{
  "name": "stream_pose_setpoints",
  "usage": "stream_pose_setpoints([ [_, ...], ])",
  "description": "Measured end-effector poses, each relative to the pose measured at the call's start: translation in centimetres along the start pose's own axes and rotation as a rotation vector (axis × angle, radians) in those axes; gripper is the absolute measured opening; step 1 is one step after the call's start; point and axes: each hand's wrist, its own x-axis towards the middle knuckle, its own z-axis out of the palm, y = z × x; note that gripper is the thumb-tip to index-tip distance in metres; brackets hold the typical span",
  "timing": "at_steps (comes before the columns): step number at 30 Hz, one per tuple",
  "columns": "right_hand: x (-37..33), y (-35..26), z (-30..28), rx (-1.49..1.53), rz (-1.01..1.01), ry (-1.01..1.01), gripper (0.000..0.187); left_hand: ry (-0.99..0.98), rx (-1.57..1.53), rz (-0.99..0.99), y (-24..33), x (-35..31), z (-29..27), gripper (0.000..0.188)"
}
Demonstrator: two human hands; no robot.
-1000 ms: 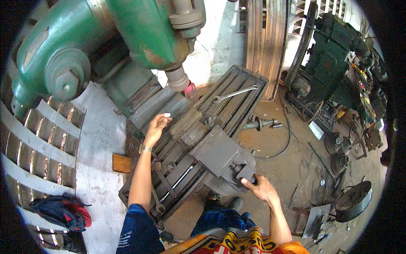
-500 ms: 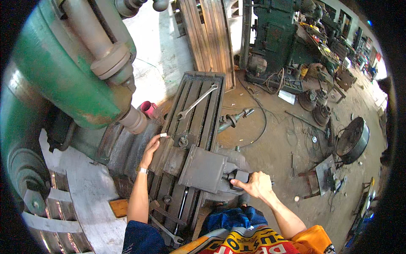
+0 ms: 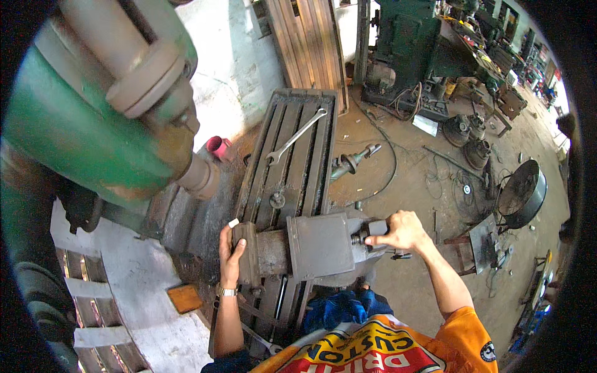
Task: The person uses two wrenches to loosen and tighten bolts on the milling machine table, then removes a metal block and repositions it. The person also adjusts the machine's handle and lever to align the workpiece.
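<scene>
A heavy grey steel machine vise (image 3: 311,248) sits across the near end of a long slotted iron machine table (image 3: 323,124). The left hand (image 3: 231,255) lies flat against the vise's left end; the right hand (image 3: 404,231) grips the handle end on its right. Farther along the table lies a long steel spanner (image 3: 297,135) — slantwise over the slots. Left of the table, a pink plastic cup (image 3: 217,148) stands by the wall; a small wooden block (image 3: 185,298) lies near the left wrist — on the floor side.
</scene>
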Motion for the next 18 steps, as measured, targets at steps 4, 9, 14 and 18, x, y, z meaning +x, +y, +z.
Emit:
stream_pose_setpoints([
  [4, 1.7, 1.1, 0.1, -0.013, -0.039, -0.016, 0.09, 0.085, -0.031, -0.058, 0.7, -1.9, 0.8, 0.058],
  [9, 2.3, 1.5, 0.5, 0.022, 0.023, -0.101, 0.09, 0.116, -0.024, -0.037, 1.5, -2.3, 1.3, 0.061],
  [14, 1.6, 1.5, 0.5, -0.036, 0.008, -0.039, 0.087, 0.126, 0.091, -0.1, 0.9, -1.8, 1.1, 0.063],
  [18, 1.6, 1.7, 0.6, 0.026, -0.037, -0.041, 0.087, 0.135, 0.042, -0.138, 0.7, -1.8, 0.9, 0.065],
])
